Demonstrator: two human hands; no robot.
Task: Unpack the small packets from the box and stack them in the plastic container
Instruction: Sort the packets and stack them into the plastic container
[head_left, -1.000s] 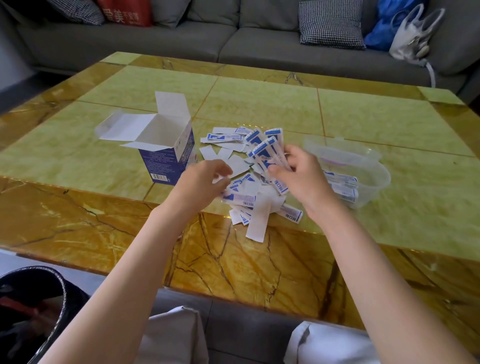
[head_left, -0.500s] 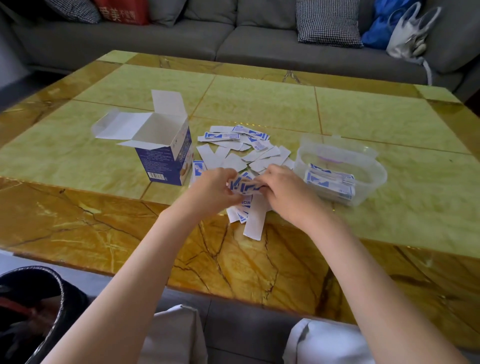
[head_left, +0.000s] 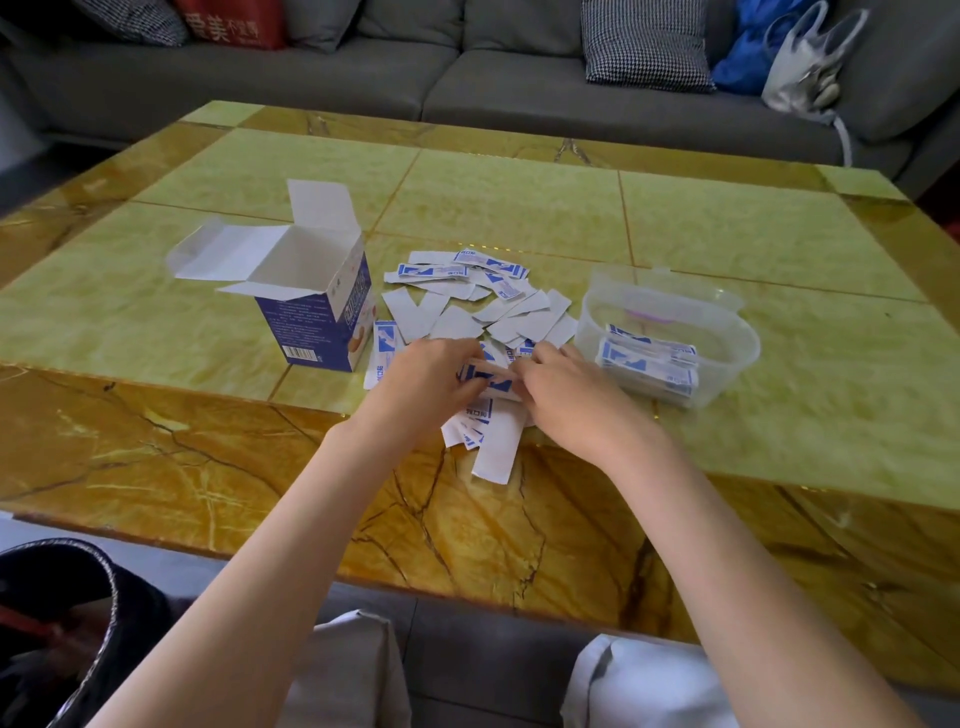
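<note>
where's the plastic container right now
In the head view, the clear plastic container sits on the table, right of the loose packet pile, just beyond the right hand.

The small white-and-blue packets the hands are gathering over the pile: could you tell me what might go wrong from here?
1. Left hand and right hand pinch one small bundle of white-and-blue packets; it may fan out and drop.
2. The clear plastic container looks light; a push could slide it.
</note>
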